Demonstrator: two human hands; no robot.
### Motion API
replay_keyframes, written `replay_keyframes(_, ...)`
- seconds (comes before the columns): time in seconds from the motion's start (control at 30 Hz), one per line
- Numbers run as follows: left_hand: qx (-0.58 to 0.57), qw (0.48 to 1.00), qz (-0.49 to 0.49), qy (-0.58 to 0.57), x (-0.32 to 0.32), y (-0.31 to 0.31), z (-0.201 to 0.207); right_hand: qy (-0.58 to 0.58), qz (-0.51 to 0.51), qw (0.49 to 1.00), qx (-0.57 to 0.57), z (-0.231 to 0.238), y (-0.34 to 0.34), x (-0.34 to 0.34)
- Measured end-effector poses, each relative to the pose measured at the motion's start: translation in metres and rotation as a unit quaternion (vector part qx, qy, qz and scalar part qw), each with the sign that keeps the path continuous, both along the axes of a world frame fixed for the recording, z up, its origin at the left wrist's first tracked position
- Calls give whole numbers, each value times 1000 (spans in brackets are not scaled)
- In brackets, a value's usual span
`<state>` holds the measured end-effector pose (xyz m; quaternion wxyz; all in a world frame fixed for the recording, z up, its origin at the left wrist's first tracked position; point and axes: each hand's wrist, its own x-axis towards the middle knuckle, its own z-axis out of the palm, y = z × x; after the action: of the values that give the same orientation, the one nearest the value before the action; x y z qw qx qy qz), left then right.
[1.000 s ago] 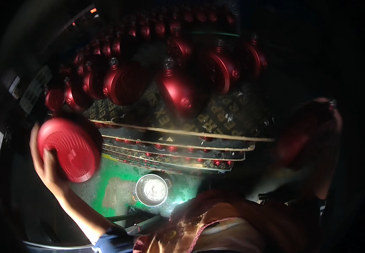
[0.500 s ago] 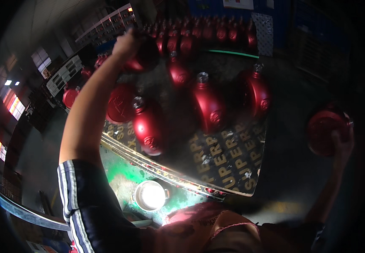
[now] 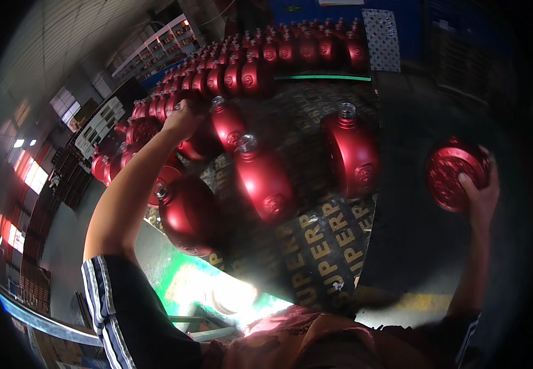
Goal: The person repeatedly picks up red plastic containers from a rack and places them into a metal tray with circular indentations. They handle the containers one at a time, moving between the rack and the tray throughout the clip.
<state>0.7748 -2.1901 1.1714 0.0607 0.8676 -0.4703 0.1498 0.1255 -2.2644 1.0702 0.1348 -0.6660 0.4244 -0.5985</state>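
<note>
My left hand [image 3: 181,121] reaches over the left part of the table, its fingers closed at the top of a dark red bottle [image 3: 200,142], partly hidden behind the hand. Off the table's right side, my right hand [image 3: 485,194] grips another red bottle [image 3: 454,175] by its edge, thumb across its embossed round face. Between the hands stand rounded red bottles with clear necks: one in the middle [image 3: 266,184], one to the right [image 3: 351,154] and one just beyond the middle [image 3: 227,125]. A further bottle [image 3: 188,212] stands by my left forearm.
Rows of similar red bottles [image 3: 306,50] fill the table's far side, beside a green strip [image 3: 322,78]. The dark printed tabletop [image 3: 316,252] ends at a near edge, with a brightly lit pot [image 3: 232,295] below. White racks [image 3: 98,126] stand at far left.
My left hand has come nearer with its bottle. The bottle in my right hand has swung inward, turning its embossed face into view. The whole view has shifted, showing more bottle rows.
</note>
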Motion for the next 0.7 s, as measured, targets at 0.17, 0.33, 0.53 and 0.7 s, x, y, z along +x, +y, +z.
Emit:
replay_keyframes(0.17, 46, 998, -43, -21, -15, 20, 13, 6, 56, 995, -83, 34, -34, 58)
replay_keyframes(0.33, 49, 995, -86, -10, -28, 31, 25, -15, 167, 975, -145, 71, -81, 136)
replay_keyframes(0.53, -122, 971, -174, 109, -59, 90, 66, 108, 129, 976, -135, 80, -136, 229)
replay_keyframes(0.7, -237, 943, -201, 121, -117, 196, 64, 238, 131, 956, -109, 79, -146, 265)
